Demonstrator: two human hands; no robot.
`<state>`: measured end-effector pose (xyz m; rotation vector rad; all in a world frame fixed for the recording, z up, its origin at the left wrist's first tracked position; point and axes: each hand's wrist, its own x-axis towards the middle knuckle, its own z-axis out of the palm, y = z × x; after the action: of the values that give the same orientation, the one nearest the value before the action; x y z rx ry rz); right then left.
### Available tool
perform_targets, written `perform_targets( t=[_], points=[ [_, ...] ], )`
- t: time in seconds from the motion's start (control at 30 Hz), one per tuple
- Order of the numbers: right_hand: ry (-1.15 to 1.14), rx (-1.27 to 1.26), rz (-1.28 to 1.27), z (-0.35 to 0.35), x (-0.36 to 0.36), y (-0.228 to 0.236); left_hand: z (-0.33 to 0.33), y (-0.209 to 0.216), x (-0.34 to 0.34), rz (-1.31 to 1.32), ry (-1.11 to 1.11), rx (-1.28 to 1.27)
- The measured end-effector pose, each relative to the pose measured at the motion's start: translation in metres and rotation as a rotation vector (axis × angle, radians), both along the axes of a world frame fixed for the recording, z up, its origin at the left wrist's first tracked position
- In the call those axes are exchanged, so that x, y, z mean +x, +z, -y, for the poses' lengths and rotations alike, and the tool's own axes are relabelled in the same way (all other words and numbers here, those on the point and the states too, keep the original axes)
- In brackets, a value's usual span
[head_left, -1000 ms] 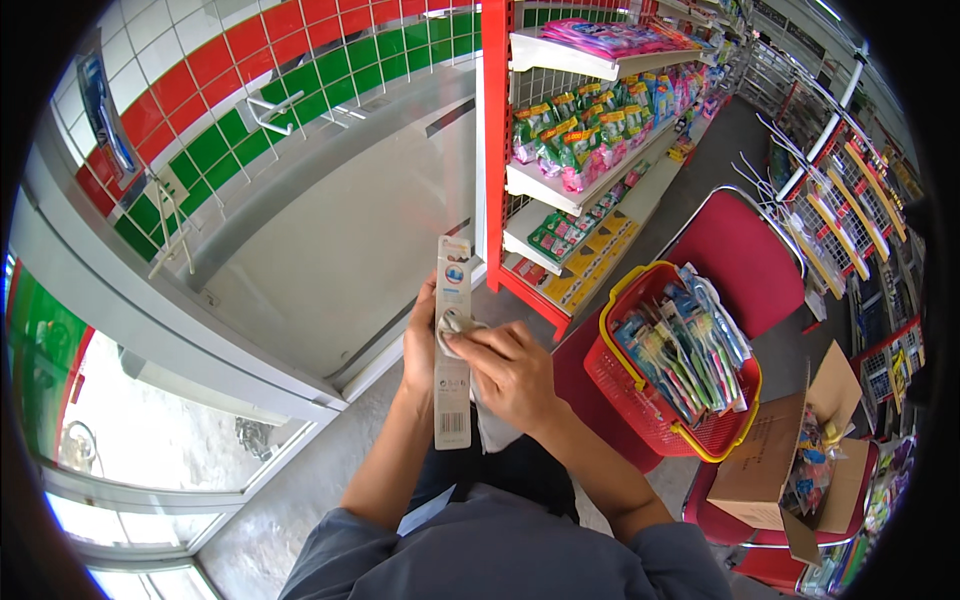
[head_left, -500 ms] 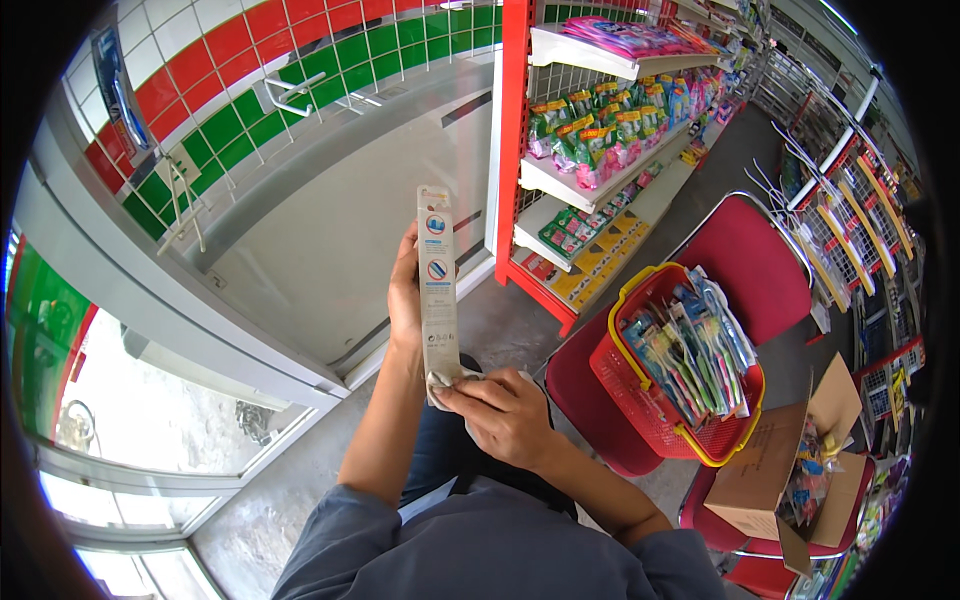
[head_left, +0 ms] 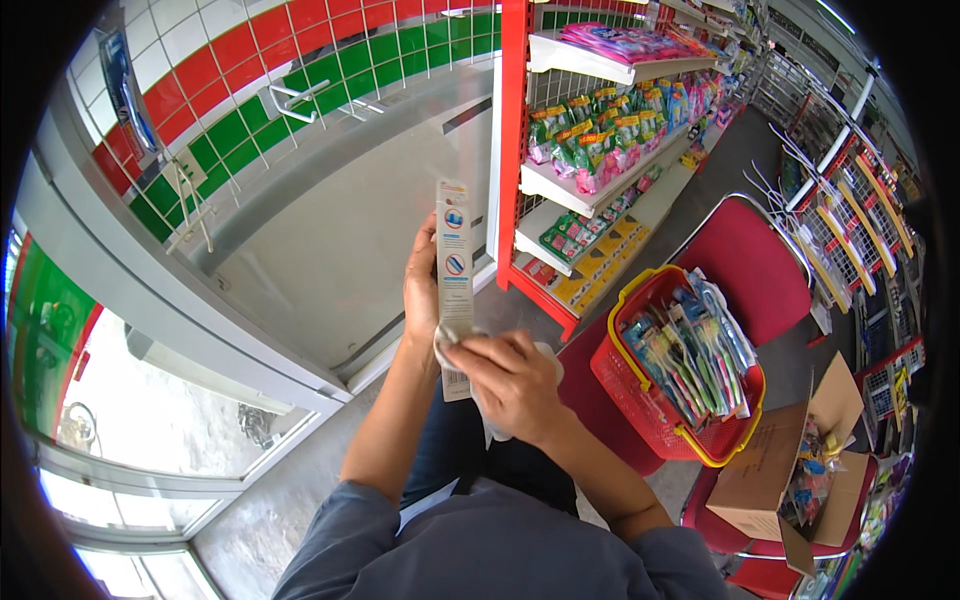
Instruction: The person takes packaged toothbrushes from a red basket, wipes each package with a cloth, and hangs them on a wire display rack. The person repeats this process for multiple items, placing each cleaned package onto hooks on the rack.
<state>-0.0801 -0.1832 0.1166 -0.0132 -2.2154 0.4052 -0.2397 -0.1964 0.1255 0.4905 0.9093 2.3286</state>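
Note:
A long, narrow toothbrush pack [head_left: 456, 290] stands nearly upright in front of me, its white printed back toward me. My left hand [head_left: 421, 288] is closed around its left side and rear; some of those fingers are hidden behind it. Against the lower half of the pack, my right hand [head_left: 512, 385] presses a white cloth [head_left: 448, 338], fingers bunched over it. More of the cloth hangs out below and beside that hand.
Right of me, a red basket [head_left: 606, 378] with yellow handles, full of packed toothbrushes [head_left: 695, 345], rests on a maroon chair [head_left: 745, 270]. An open cardboard box [head_left: 755, 470] sits nearby. Ahead are stocked shelves [head_left: 560, 180], a wire grid with hooks [head_left: 295, 100] and a glass door at left.
The pack and my left hand have shifted slightly right. My right hand has moved the cloth up from the pack's bottom end, so the lower end now shows beneath it.

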Motion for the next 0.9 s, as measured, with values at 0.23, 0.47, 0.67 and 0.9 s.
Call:
perform_targets(
  t=[0.23,0.47,0.67,0.9],
  points=[
    [0.226,-0.019,0.196,0.01,0.029,-0.006,0.013,-0.005,-0.02,-0.015,0.043,-0.105],
    [-0.058,-0.246,0.012,-0.008,0.022,0.008,0.008,-0.002,-0.003,0.005,0.078,0.022],
    [-0.136,-0.262,0.079,0.004,0.011,-0.008,0.001,-0.004,0.002,-0.124,0.223,-0.08],
    [0.026,-0.943,0.003,-0.018,0.014,-0.026,0.001,-0.012,0.004,-0.124,0.299,-0.025]
  ],
)
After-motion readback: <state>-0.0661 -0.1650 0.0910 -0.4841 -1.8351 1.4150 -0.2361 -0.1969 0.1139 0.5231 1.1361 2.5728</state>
